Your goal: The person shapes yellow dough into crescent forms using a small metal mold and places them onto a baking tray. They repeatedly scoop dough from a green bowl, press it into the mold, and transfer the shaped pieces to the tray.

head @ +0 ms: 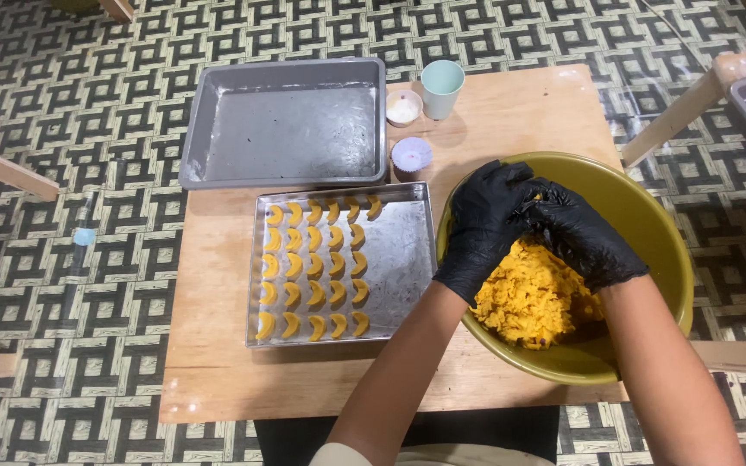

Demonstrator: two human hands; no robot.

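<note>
Your left hand [483, 229] and your right hand [582, 233], both in black gloves, meet over the far side of the olive-green bowl [649, 216], fingers curled inward and touching one another. They are bunched around something at the top of the yellow dough [533, 298], but the fingers hide it, so you cannot tell how much either hand has hold of. The dough lies as a crumbly heap in the bowl, just under and on the near side of your hands, filling the bowl's left and middle. The bowl sits on the right part of the wooden counter [218, 380], its near rim reaching the counter's near edge. Just left of the bowl, touching or nearly so, lies a shiny metal tray [399, 259] with rows of small yellow crescents [314, 267] filling its left half; its right half is bare. Beyond that tray stands a larger grey baking pan [287, 129]. To the right of the pan are a pale green cup [441, 86], a small dish of white powder [404, 108] beside it, and a small purple-tinted cup [411, 155] nearer you. The counter stands on a black-and-cream patterned floor [62, 285].
</note>
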